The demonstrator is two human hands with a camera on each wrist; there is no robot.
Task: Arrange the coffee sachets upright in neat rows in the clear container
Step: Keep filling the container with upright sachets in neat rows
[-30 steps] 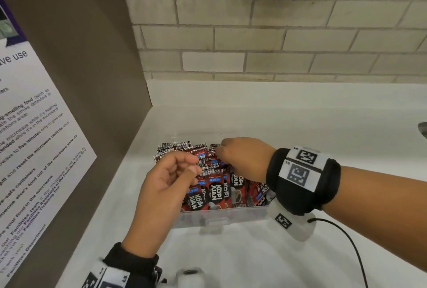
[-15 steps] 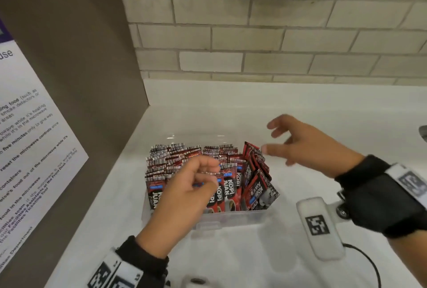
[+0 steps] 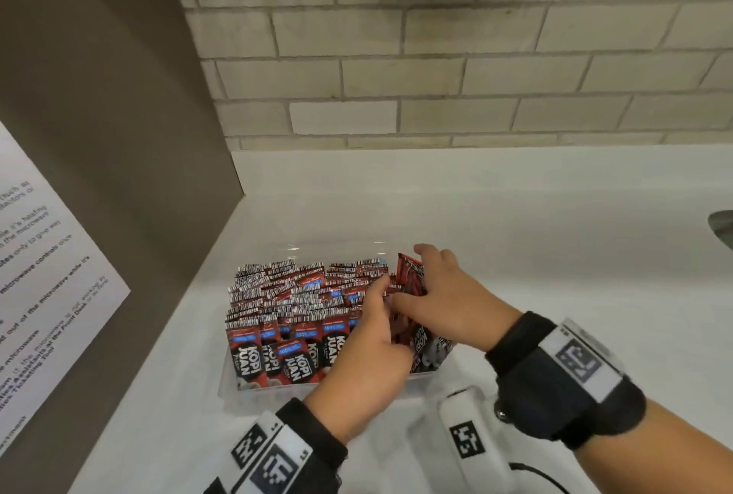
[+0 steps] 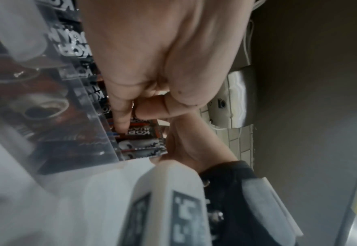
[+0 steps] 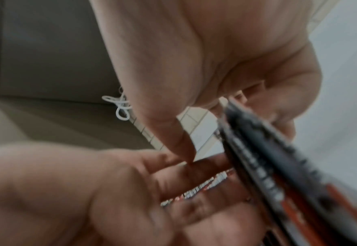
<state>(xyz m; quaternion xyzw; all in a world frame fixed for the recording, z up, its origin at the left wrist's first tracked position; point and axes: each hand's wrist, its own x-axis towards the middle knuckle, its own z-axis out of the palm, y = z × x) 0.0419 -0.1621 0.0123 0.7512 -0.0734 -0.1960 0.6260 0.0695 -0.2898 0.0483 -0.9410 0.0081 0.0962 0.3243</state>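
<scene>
The clear container (image 3: 234, 390) sat on the white counter (image 3: 515, 235) in the lower middle of the head view, packed with coffee sachets (image 3: 277, 291) standing in rows, too many and too overlapped for me to count. Both my hands met at its right end. My right hand (image 3: 448, 299) gripped a leaning bunch of sachets (image 3: 410, 271) between thumb and curled fingers. My left hand (image 3: 369, 354) reached in just left of it, fingers bent among the packets; whether it pinched one I could not tell. One container, two hands.
</scene>
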